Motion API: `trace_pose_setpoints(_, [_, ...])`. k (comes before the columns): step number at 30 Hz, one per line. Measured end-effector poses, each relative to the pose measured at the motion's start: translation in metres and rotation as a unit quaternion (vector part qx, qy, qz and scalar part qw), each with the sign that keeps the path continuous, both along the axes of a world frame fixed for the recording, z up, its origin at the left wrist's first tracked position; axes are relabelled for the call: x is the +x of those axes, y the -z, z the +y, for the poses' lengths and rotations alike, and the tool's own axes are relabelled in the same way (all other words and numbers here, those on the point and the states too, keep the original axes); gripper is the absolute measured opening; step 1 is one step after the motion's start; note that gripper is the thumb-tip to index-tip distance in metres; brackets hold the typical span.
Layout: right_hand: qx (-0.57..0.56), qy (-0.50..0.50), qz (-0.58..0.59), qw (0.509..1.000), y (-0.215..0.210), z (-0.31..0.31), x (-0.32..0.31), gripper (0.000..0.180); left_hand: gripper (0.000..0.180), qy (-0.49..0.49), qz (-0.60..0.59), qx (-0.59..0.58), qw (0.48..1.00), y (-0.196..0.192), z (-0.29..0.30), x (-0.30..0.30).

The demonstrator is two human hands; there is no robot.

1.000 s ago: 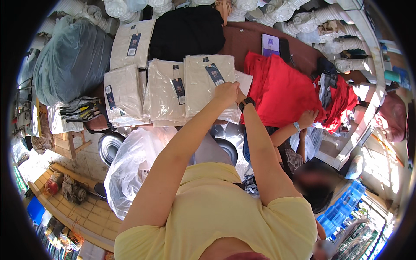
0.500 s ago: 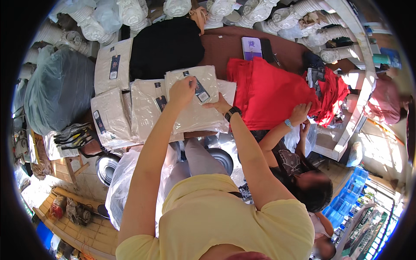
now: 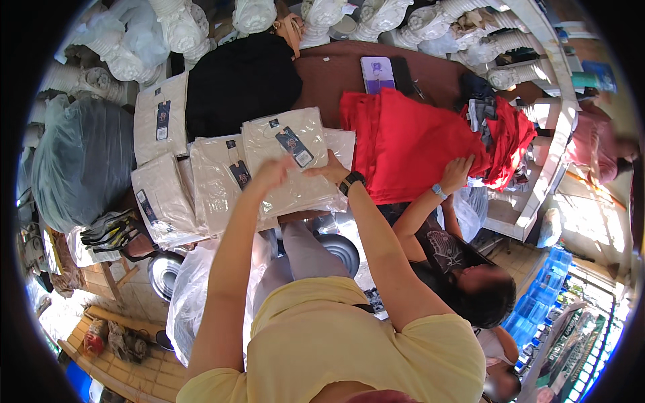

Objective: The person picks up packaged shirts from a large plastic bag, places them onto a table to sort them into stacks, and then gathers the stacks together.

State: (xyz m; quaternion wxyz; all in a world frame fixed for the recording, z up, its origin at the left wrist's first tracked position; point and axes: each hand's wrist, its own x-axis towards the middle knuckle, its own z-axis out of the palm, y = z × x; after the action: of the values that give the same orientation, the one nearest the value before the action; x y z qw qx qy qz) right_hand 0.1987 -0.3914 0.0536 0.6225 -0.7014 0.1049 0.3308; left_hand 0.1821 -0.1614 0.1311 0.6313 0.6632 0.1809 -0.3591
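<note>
Folded beige garments in clear plastic bags, each with a dark hang tag, lie in several stacks along the table's near side. My left hand (image 3: 271, 173), smeared by motion, hovers over the lower left part of the topmost bagged garment (image 3: 264, 142); its fingers cannot be made out. At that packet's right edge, my right hand (image 3: 331, 169) grips it, thumb on top of the plastic. A dark hang tag (image 3: 294, 146) lies aslant between my hands. More bagged garments (image 3: 220, 176) lie to the left.
A black cloth pile (image 3: 243, 79) lies behind the packets on the brown table cover (image 3: 329, 74). To the right, a co-worker's hand (image 3: 457, 173) rests on red garments (image 3: 410, 148). A purple-and-white pack (image 3: 377, 74) lies farther back. White ornate columns (image 3: 178, 27) line the far side.
My left hand has come off the hang tag and moved down and toward me. My right hand stays at the packet's right edge. The whole view has shifted slightly.
</note>
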Motion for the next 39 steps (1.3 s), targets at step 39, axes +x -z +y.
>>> trace_pose_setpoints(39, [0.105, -0.036, 0.164, 0.980, -0.047, 0.006, 0.016, 0.075, 0.071, -0.181, 0.013, -0.005, 0.983, 0.036, 0.021, -0.042])
